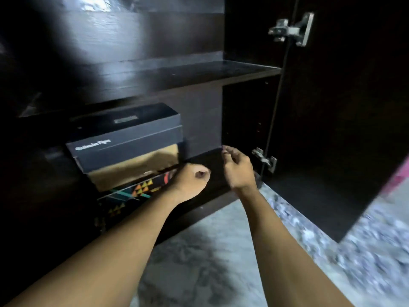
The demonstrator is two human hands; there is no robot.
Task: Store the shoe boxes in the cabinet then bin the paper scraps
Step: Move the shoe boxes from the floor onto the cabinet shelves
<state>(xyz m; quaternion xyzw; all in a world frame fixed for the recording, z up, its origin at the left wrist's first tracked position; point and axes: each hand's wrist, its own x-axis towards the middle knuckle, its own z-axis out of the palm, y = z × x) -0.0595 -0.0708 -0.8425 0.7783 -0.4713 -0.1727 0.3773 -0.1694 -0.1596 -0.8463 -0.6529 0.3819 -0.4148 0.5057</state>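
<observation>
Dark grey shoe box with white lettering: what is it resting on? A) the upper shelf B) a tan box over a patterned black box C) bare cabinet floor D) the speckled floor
B: the dark grey shoe box with white lettering tops a tan cardboard box, above a black box with coloured triangles.

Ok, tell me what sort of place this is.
Probably a home storage spot: a dark wooden cabinet with its door open, stacked shoe boxes on its bottom shelf, and a speckled stone floor.

Two shoe boxes, two hinges, two hands.
</observation>
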